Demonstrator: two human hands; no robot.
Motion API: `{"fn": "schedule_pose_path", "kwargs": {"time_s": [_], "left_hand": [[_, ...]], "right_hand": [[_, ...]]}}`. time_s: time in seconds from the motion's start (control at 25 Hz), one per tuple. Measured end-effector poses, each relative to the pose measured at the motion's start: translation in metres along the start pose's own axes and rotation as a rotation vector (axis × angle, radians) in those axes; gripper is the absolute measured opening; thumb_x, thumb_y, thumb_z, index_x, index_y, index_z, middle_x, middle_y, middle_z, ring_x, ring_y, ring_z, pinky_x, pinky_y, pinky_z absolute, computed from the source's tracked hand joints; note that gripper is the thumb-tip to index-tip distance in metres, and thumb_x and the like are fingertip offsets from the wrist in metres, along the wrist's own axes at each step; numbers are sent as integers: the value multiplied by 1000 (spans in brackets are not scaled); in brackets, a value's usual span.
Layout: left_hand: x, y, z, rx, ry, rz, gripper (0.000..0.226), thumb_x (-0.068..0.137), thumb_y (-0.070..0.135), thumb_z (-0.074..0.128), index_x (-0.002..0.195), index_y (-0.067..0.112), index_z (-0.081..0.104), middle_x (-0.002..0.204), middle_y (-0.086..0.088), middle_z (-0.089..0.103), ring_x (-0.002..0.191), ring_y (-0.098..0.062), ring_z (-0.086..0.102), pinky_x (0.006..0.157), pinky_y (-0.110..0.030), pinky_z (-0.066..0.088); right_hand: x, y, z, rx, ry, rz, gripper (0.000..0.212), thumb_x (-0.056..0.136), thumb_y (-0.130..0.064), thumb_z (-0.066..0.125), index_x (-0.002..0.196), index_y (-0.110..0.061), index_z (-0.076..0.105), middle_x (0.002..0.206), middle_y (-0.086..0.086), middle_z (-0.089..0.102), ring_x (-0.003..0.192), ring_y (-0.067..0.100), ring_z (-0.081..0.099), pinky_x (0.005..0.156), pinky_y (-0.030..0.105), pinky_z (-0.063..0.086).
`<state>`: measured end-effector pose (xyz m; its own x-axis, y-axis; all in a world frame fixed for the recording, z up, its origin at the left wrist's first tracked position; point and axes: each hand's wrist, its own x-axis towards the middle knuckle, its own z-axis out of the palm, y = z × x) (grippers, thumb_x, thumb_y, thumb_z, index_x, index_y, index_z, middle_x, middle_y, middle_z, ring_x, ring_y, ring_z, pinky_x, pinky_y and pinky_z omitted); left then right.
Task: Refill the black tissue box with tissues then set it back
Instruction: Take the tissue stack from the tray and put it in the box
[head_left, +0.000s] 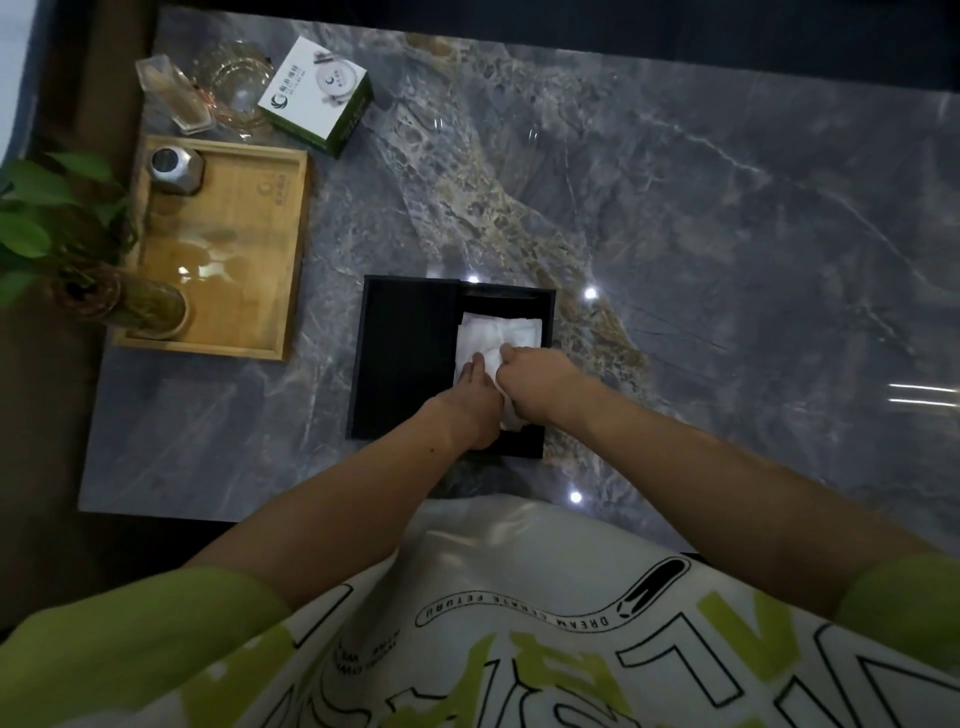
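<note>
The black tissue box lies open on the grey marble table, near its front edge. Its flat black lid rests on the left half. A white stack of tissues fills the right compartment. My left hand lies flat on the near part of the stack, fingers pointing away from me. My right hand sits beside it, its fingers pinched on the top tissue. The near end of the tissues is hidden under both hands.
A wooden tray at the left holds a metal canister and a glass vase with a green plant. Behind it stand glassware and a white-and-green carton. The table's front edge runs just before my shirt.
</note>
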<state>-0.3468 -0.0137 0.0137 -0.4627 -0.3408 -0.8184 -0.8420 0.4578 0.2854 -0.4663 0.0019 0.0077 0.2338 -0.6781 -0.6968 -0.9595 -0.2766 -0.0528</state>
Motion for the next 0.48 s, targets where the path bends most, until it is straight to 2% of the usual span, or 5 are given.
{"fn": "schedule_pose_path", "kwargs": {"time_s": [0.12,0.2,0.28,0.32,0.48], "left_hand": [[-4,-5,0,-98,86,20,55,98,10,40,148,-7,23,159,-26,9,147,-42,9,120,-46,13],[-8,-11,2,-146,152,66,49,96,5,41,144,-7,33,157,-26,19,147,-37,14,120,-40,13],[-14,-19,7,-194,202,114,49,97,5,40,144,-3,34,158,-23,20,149,-32,13,120,-34,14],[-18,-24,9,-246,241,129,50,95,4,42,145,0,35,159,-21,19,148,-30,16,120,-34,17],[-38,-42,16,-442,565,253,48,88,0,49,136,7,51,148,-12,38,134,-27,44,113,-35,35]], "right_hand": [[1,2,1,95,17,16,33,89,-16,60,120,-5,59,137,16,47,113,28,56,79,37,49],[-1,4,5,254,80,35,34,92,-13,52,125,-4,55,148,18,38,126,29,48,91,35,45],[-8,6,5,428,139,49,43,94,-11,47,136,-2,46,158,17,23,140,29,33,107,35,35],[-13,7,5,492,181,51,45,94,-9,46,138,-1,44,159,17,21,143,29,29,111,34,31],[-36,5,13,668,403,81,51,93,-2,47,143,2,39,157,18,25,144,28,27,115,26,18]]}}
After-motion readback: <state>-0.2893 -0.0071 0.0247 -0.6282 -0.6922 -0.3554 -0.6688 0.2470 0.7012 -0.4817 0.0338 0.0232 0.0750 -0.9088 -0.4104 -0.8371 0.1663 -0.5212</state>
